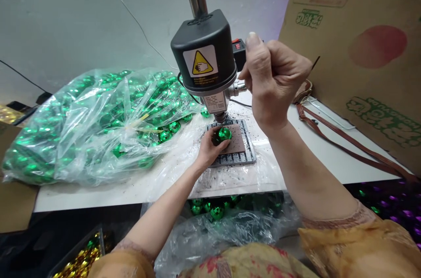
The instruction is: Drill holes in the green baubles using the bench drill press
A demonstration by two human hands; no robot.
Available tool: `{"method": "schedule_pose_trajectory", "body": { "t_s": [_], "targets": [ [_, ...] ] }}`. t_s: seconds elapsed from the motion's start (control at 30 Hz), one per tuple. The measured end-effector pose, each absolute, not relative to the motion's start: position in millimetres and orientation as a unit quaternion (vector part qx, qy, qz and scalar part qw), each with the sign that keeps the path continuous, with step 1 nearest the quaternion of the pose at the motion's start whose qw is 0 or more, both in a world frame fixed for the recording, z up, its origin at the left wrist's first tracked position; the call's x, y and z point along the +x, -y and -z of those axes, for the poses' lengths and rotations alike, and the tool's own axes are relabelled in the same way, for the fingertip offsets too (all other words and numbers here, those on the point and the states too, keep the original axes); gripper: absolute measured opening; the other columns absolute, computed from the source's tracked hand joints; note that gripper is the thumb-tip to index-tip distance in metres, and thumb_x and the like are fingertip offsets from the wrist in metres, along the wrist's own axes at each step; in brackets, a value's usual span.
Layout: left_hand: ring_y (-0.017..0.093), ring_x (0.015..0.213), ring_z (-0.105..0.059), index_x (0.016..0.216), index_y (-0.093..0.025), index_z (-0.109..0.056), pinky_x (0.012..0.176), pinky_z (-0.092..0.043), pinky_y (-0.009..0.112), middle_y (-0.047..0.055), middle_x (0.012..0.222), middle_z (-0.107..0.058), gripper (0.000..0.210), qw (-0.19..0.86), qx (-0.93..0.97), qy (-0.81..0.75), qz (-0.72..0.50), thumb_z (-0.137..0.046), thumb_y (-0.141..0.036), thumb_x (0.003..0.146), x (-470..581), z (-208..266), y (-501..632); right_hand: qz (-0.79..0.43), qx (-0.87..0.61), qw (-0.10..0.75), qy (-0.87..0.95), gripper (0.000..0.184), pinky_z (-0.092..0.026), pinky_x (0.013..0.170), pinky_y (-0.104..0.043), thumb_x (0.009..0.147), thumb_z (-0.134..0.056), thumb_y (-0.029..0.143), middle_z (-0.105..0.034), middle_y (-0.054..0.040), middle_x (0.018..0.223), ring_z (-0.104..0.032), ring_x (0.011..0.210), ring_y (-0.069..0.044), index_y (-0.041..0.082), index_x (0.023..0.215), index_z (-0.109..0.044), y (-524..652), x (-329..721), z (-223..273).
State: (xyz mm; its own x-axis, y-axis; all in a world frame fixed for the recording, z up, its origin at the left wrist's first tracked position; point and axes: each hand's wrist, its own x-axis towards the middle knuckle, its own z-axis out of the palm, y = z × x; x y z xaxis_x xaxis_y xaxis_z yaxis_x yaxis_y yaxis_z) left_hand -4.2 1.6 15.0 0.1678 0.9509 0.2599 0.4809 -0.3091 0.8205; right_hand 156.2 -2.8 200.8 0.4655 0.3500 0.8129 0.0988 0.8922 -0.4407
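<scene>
A shiny green ball (pixel 224 134) is pinched between the thumb and fingers of my left hand (pixel 209 147). It rests on a brown square pad (pixel 237 140) on the slotted metal base (pixel 250 155), directly below the chuck (pixel 220 117) of a small black drill press (pixel 202 45). Whether the tool tip touches the ball is hidden. My right hand (pixel 274 78) is raised at the machine's right side, closed in a fist at the lever by the silver hub (pixel 239 88); the hand covers most of that lever.
A clear plastic bag (pixel 88 124) of green balls fills the table's left, some balls spilling out. Dark shavings litter the base. More green balls (pixel 217 212) lie in plastic below the table edge. A cardboard box (pixel 355 50) and brown strap (pixel 348 142) are at right.
</scene>
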Motion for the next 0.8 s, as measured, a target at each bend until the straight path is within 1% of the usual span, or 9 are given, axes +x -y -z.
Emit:
{"method": "schedule_pose_trajectory", "body": {
  "t_s": [0.1, 0.17, 0.33, 0.47, 0.53, 0.67, 0.8],
  "targets": [
    [0.024, 0.099, -0.065, 0.124, -0.022, -0.064, 0.087, -0.053, 0.038, 0.008, 0.109, -0.071, 0.051, 0.254, 0.718, -0.509, -0.4, -0.08, -0.034, 0.078, 2, -12, 0, -0.081, -0.236, 0.819, 0.516, 0.042, -0.033, 0.05, -0.021, 0.093, -0.056, 0.02, -0.038, 0.0076, 0.046, -0.032, 0.041, 0.001, 0.017, 0.052, -0.048, 5, 157, -201],
    [0.025, 0.102, -0.065, 0.125, -0.022, -0.063, 0.09, -0.052, 0.04, 0.008, 0.113, -0.07, 0.05, 0.249, 0.72, -0.509, -0.401, -0.079, -0.034, 0.079, 4, -11, 1, -0.082, -0.238, 0.818, 0.518, 0.043, -0.033, 0.05, -0.022, 0.094, -0.056, 0.022, -0.038, 0.0074, 0.046, -0.033, 0.042, 0.0, 0.017, 0.052, -0.048, 6, 156, -200],
    [0.028, 0.105, -0.063, 0.125, -0.021, -0.063, 0.093, -0.05, 0.043, 0.01, 0.114, -0.07, 0.051, 0.265, 0.712, -0.511, -0.402, -0.08, -0.034, 0.079, 4, -12, 1, -0.025, -0.211, 0.84, 0.5, 0.041, -0.029, 0.046, -0.024, 0.092, -0.058, 0.019, -0.04, 0.0075, 0.045, -0.033, 0.041, -0.001, 0.018, 0.052, -0.049, 7, 153, -186],
    [0.029, 0.109, -0.062, 0.125, -0.023, -0.063, 0.096, -0.049, 0.044, 0.009, 0.113, -0.069, 0.051, 0.27, 0.708, -0.505, -0.414, -0.081, -0.035, 0.078, 5, -12, 2, 0.02, -0.22, 0.838, 0.498, 0.045, -0.028, 0.046, -0.027, 0.094, -0.056, 0.026, -0.041, 0.0063, 0.045, -0.036, 0.041, -0.003, 0.018, 0.051, -0.043, 7, 152, -173],
    [0.029, 0.109, -0.062, 0.124, -0.023, -0.063, 0.097, -0.048, 0.044, 0.009, 0.113, -0.069, 0.051, 0.273, 0.708, -0.501, -0.417, -0.081, -0.034, 0.078, 6, -13, 3, 0.024, -0.207, 0.841, 0.5, 0.045, -0.028, 0.047, -0.027, 0.094, -0.055, 0.026, -0.04, 0.0063, 0.046, -0.036, 0.042, -0.003, 0.018, 0.051, -0.04, 6, 152, -169],
    [0.03, 0.112, -0.061, 0.125, -0.022, -0.063, 0.1, -0.047, 0.045, 0.01, 0.115, -0.067, 0.051, 0.28, 0.708, -0.502, -0.411, -0.08, -0.033, 0.079, 6, -14, 5, 0.019, -0.179, 0.85, 0.494, 0.05, -0.024, 0.046, -0.027, 0.092, -0.056, 0.029, -0.034, 0.006, 0.045, -0.03, 0.042, -0.004, 0.018, 0.05, -0.031, 3, 152, -165],
    [0.03, 0.113, -0.061, 0.125, -0.021, -0.062, 0.102, -0.046, 0.046, 0.01, 0.114, -0.067, 0.051, 0.285, 0.705, -0.503, -0.41, -0.08, -0.033, 0.079, 7, -15, 5, 0.011, -0.142, 0.857, 0.495, 0.045, -0.022, 0.044, -0.028, 0.091, -0.057, 0.027, -0.036, 0.006, 0.046, -0.029, 0.041, -0.004, 0.019, 0.052, -0.037, -1, 151, -163]
  ]
}}
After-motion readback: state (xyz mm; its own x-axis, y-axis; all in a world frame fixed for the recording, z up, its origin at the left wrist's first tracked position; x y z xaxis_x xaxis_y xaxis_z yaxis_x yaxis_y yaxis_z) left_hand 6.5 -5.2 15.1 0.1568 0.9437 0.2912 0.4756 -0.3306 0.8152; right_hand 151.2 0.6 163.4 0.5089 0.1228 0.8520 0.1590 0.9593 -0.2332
